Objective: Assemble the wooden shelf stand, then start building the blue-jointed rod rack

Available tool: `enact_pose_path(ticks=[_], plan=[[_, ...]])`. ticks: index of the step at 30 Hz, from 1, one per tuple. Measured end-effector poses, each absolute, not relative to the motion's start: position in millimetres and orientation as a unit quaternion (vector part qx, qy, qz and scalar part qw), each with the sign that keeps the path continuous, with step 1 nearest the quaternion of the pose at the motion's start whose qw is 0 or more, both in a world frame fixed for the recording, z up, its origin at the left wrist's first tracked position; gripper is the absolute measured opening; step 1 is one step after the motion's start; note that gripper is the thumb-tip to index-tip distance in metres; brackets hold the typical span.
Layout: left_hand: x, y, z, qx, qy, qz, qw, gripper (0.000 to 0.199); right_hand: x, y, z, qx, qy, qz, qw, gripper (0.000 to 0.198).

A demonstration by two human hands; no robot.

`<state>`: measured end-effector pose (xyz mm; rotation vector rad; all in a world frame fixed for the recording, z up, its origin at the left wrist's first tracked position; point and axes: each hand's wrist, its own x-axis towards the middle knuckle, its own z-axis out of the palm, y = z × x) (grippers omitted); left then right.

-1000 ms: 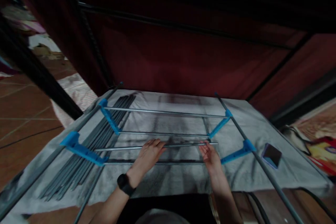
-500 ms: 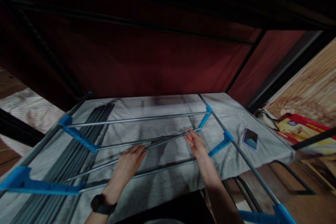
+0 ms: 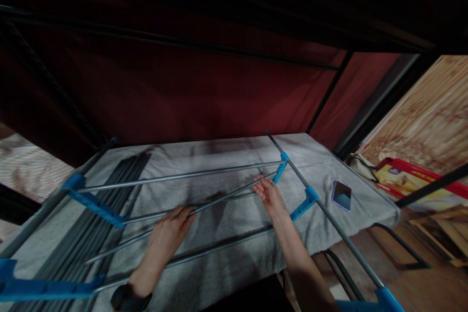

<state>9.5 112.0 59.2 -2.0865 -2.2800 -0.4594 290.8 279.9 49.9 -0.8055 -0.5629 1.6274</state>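
Note:
A thin grey metal tube (image 3: 224,197) runs slantwise between my hands, its right end higher and farther off than its left. My left hand (image 3: 171,230), with a dark watch (image 3: 130,298) on the wrist, is closed over its middle. Near the right end, my right hand (image 3: 269,197) pinches the same tube. Around them lies a rack frame of grey tubes (image 3: 186,175) joined by blue plastic brackets (image 3: 97,207). The tube's right tip is close to the blue bracket (image 3: 281,166) at the far right; whether they touch I cannot tell.
A bundle of loose grey tubes (image 3: 106,209) lies at the left on a grey fleecy cover (image 3: 215,153). To the right is a phone (image 3: 342,195). Farther right sits a red and yellow package (image 3: 405,178). Dark bars and a dark red cloth (image 3: 204,102) stand behind.
The view has shifted slightly to the right. Both hands keep hold of the tube, and its right end now sits a little farther back, nearer the far-right bracket.

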Motion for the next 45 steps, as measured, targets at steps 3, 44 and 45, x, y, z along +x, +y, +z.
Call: enact_pose_path(ticks=[3,44,45], plan=[[7,114,60,-0.674,-0.724,-0.149,0.019,0.039,290,280,51,-0.344,-0.246,0.696,0.580,0.014],[-11,144,67,-0.691,-0.691,-0.170,0.128,0.037,335,301,21,-0.534,-0.427,0.400,0.611,0.069],[-11,144,67,-0.690,-0.692,-0.171,0.125,0.037,335,302,21,-0.525,-0.438,0.404,0.608,0.070]])
